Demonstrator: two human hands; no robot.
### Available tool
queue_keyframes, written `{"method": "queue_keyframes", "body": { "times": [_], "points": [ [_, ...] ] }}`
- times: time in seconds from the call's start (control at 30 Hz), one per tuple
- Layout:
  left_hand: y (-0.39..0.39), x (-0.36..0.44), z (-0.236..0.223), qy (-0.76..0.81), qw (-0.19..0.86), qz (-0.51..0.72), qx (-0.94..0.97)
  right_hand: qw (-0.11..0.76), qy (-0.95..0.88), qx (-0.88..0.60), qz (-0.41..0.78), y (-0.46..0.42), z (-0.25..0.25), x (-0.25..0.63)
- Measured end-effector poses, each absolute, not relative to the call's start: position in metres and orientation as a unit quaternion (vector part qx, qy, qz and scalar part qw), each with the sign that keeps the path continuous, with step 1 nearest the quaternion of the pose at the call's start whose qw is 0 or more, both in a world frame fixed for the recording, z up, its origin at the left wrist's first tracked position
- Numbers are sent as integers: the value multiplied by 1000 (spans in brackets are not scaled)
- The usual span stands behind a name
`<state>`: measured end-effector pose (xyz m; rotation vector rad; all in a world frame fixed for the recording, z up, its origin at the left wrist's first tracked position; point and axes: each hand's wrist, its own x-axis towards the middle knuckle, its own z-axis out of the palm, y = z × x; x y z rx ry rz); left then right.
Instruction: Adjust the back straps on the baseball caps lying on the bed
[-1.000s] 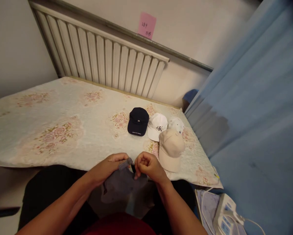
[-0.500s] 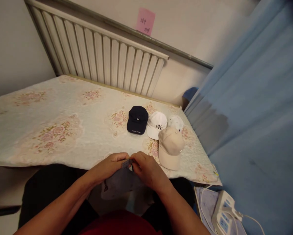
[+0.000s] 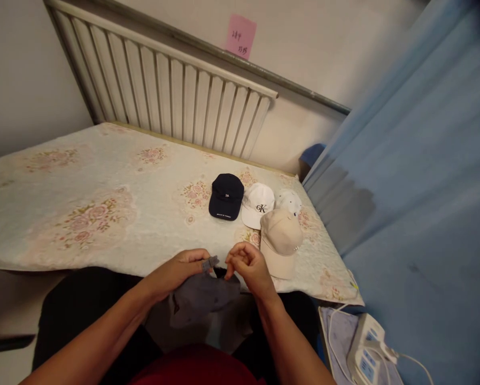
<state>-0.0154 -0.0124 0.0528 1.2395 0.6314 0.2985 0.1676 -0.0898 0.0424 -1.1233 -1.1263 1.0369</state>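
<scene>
A grey baseball cap (image 3: 206,299) hangs over my lap, its back strap turned up toward me. My left hand (image 3: 186,266) pinches the grey strap end (image 3: 210,262) between thumb and fingers at the cap's left rear edge. My right hand (image 3: 248,266) is apart from that strap end, with fingers loosely curled and spread. One of its fingertips points down at the dark rear opening; whether it touches the rim I cannot tell. Beyond my hands lie a black cap (image 3: 226,197), a white cap with black letters (image 3: 258,203), another white cap (image 3: 288,202) and a beige cap (image 3: 280,243).
The caps rest on a bed with a pale floral cover (image 3: 155,214). A white radiator (image 3: 176,96) runs behind it, under a pink note (image 3: 241,36). A blue curtain (image 3: 416,187) hangs at the right. A white power strip (image 3: 369,350) with cables sits at lower right.
My right hand has let go of the strap and moved a little to the right, its fingers loosening. My left hand still grips the strap end, which now shows clearly.
</scene>
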Motion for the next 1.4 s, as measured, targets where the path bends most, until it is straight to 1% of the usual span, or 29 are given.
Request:
{"method": "queue_keyframes", "body": {
  "times": [0.07, 0.13, 0.2, 0.27, 0.3, 0.33, 0.4, 0.47, 0.53, 0.6, 0.67, 0.77, 0.87, 0.97, 1.1, 1.13, 1.27, 1.33, 1.4],
  "points": [
    [-13, -14, 52, 285, 751, 136, 580, 527, -574, -519, 351, -92, 50, 162],
    [-14, -12, 52, 279, 750, 144, 582, 444, -674, -545, 228, -95, 58, 156],
    [-15, -11, 52, 280, 746, 147, 586, 358, -732, -566, 123, -99, 62, 151],
    [-16, -12, 52, 287, 738, 143, 594, 299, -747, -589, 72, -100, 59, 149],
    [-16, -13, 52, 290, 735, 141, 597, 288, -744, -599, 66, -100, 56, 148],
    [-16, -14, 53, 290, 733, 139, 599, 296, -734, -607, 74, -100, 53, 148],
    [-17, -16, 54, 282, 734, 140, 602, 370, -679, -615, 153, -97, 47, 148],
    [-18, -17, 55, 265, 743, 145, 597, 488, -564, -598, 294, -92, 43, 148],
    [-18, -18, 56, 250, 760, 152, 580, 576, -437, -546, 424, -88, 41, 147],
    [-17, -19, 56, 242, 780, 160, 555, 602, -396, -508, 472, -86, 42, 146],
    [-15, -20, 55, 239, 792, 169, 535, 580, -440, -507, 461, -88, 45, 145],
    [-13, -23, 55, 239, 803, 180, 515, 505, -516, -508, 470, -92, 51, 145],
    [-12, -30, 57, 242, 814, 189, 493, 460, -546, -523, 466, -91, 48, 148],
    [-7, -40, 62, 223, 834, 224, 452, 470, -503, -552, 471, -84, 32, 153],
    [7, -52, 67, 216, 835, 310, 399, 544, -383, -496, 558, -82, 7, 155],
    [10, -54, 68, 222, 831, 326, 392, 545, -377, -476, 578, -83, 2, 153],
    [23, -59, 68, 246, 813, 369, 377, 505, -394, -400, 655, -93, -21, 138],
    [31, -61, 67, 265, 804, 384, 368, 493, -377, -392, 679, -94, -31, 127],
    [44, -65, 63, 303, 788, 400, 356, 502, -348, -395, 687, -91, -38, 117]
  ]
}}
